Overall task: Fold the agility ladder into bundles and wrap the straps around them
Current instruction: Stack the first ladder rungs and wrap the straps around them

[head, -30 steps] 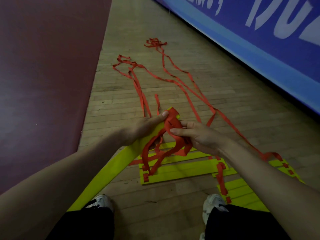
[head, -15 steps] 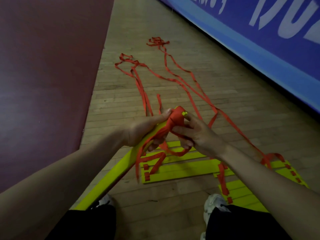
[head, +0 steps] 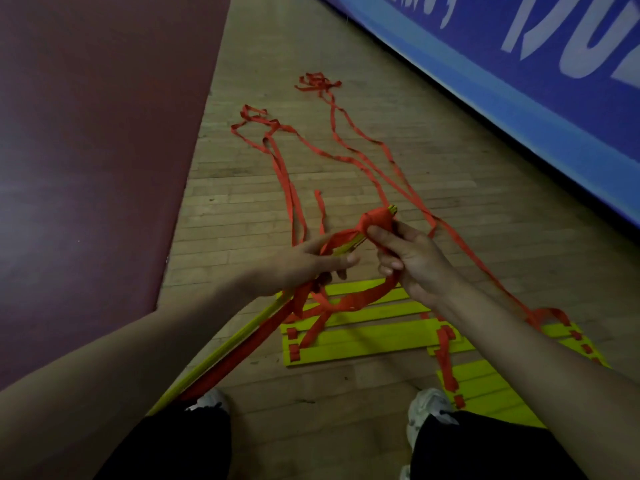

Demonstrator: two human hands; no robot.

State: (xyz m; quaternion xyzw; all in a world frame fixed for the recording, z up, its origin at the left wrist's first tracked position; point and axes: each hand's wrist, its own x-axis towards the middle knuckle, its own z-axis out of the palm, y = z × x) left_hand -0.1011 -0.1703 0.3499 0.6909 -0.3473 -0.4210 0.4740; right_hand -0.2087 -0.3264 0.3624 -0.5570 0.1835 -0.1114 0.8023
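Note:
A stack of yellow rungs (head: pixel 221 351) slants up from my lap to chest height, its far end wound in red strap (head: pixel 377 218). My left hand (head: pixel 298 268) grips this bundle just below the wrapped end. My right hand (head: pixel 412 258) holds a loop of red strap (head: pixel 363 299) that sags under both hands. More yellow rungs (head: pixel 363 337) lie flat on the wooden floor below. Long loose red straps (head: pixel 349 157) trail away across the floor.
A dark red mat (head: pixel 93 150) covers the floor on the left. A blue padded wall with white lettering (head: pixel 519 84) runs along the right. My two white shoes (head: pixel 426 414) stand near the flat rungs, and more rungs (head: pixel 485 393) lie to the right.
The bundle has turned more edge-on and risen. My right hand has carried the strap round its far end and down, leaving a tighter wrap and a hanging loop.

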